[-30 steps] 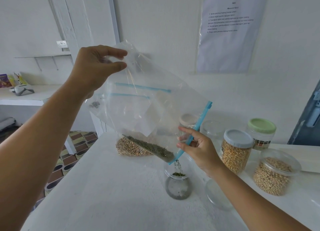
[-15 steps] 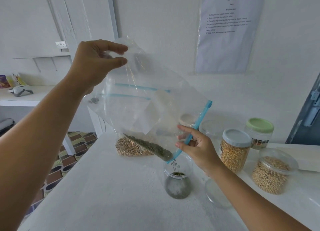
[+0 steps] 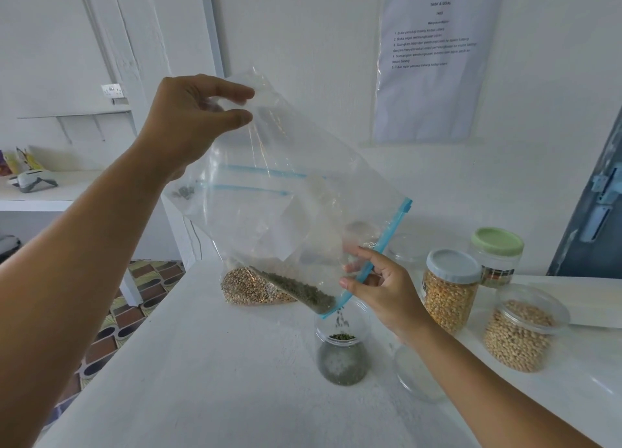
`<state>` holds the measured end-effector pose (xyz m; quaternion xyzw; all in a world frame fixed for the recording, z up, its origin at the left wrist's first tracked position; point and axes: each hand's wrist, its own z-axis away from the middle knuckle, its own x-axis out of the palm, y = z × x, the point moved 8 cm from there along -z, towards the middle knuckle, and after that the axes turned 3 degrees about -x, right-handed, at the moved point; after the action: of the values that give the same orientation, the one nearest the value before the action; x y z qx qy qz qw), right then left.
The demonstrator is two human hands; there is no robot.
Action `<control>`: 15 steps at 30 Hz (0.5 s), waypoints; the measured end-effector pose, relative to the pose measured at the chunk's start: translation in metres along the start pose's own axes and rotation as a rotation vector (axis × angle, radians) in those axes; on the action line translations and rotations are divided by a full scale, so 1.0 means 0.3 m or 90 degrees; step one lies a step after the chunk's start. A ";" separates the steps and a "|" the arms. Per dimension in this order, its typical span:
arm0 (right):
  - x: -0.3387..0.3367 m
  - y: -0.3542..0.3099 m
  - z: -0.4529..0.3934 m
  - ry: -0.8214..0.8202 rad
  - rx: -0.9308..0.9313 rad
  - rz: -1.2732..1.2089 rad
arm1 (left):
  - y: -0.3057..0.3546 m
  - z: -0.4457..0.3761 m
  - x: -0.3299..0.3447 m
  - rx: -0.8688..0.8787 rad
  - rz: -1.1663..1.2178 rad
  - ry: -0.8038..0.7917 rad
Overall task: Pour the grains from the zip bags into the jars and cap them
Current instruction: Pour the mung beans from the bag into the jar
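Observation:
My left hand (image 3: 193, 121) pinches the upper corner of a clear zip bag (image 3: 286, 205) held up and tilted over the counter. My right hand (image 3: 380, 289) pinches the bag's blue zip edge at its low end. Dark green grains (image 3: 299, 291) lie in the bag's lowest corner and trickle out into an open clear jar (image 3: 341, 356) just below, which holds a layer of the same grains. A clear lid (image 3: 415, 377) lies flat to the right of that jar.
A second bag of tan grains (image 3: 245, 289) lies on the white counter (image 3: 202, 380) behind the held bag. At the right stand a grey-lidded jar of yellow kernels (image 3: 449, 292), a green-lidded jar (image 3: 496, 255) and a clear-lidded jar of beige beans (image 3: 521, 330). The counter's left edge drops to a tiled floor.
My left hand has lifted the bag's corner a little higher. The grains keep falling into the jar. My right hand has stayed on the zip edge.

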<state>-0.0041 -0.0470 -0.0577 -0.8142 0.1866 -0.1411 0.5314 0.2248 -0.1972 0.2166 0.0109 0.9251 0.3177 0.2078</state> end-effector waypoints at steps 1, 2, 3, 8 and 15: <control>-0.001 0.003 0.001 0.000 0.001 0.002 | 0.001 -0.001 0.003 0.001 -0.001 -0.003; -0.001 0.005 0.001 0.000 0.001 0.003 | 0.003 -0.001 0.006 0.001 -0.002 -0.005; -0.002 0.008 0.002 0.002 0.001 0.004 | 0.004 -0.001 0.009 0.002 -0.004 -0.008; -0.007 0.017 0.007 0.008 -0.002 0.011 | 0.005 0.000 0.025 0.002 -0.006 -0.016; -0.007 0.033 0.006 0.009 -0.003 0.015 | 0.005 0.006 0.035 0.000 -0.002 -0.019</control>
<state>-0.0067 -0.0482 -0.0677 -0.8120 0.2002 -0.1405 0.5299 0.2158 -0.1935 0.2124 0.0139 0.9219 0.3171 0.2223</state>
